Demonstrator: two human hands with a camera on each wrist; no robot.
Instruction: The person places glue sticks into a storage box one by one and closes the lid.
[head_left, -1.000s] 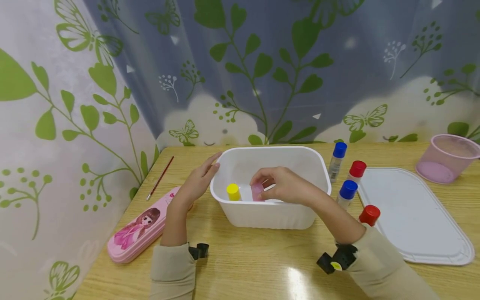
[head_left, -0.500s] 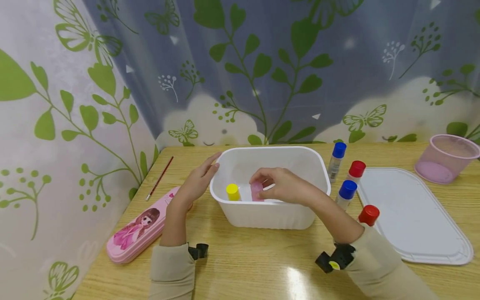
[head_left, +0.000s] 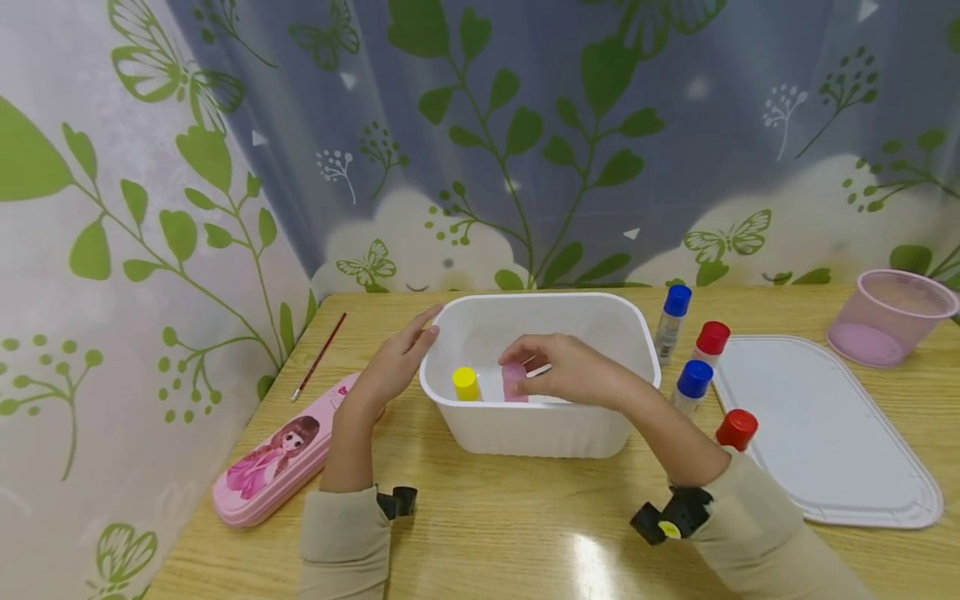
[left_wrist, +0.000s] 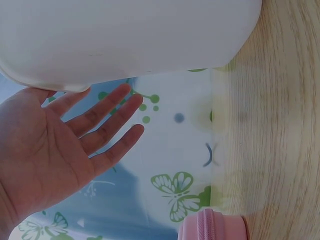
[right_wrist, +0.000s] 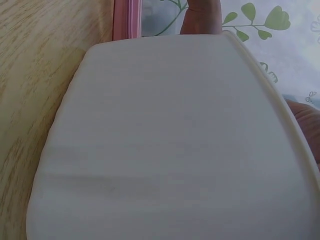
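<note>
In the head view, my right hand (head_left: 573, 371) reaches into a white plastic bin (head_left: 536, 432) and pinches a small translucent pink cylinder (head_left: 513, 383) between thumb and fingers. Beside it in the bin is a yellow-capped piece (head_left: 466, 383); its lower part is hidden by the front wall. At the bin's left end, my left hand (head_left: 393, 362) rests against the rim. The left wrist view shows that left hand (left_wrist: 60, 145) with its fingers extended and spread below the rim. The bin wall (right_wrist: 170, 135) fills most of the right wrist view and hides the pinch.
Right of the bin stand several glue sticks with blue (head_left: 677, 302) and red caps (head_left: 738, 430). Beyond them lie a white lid (head_left: 832, 433) and a pink mesh basket (head_left: 892, 321). Left are a pink pencil case (head_left: 281, 458) and a pencil (head_left: 320, 357). A curtain hangs behind.
</note>
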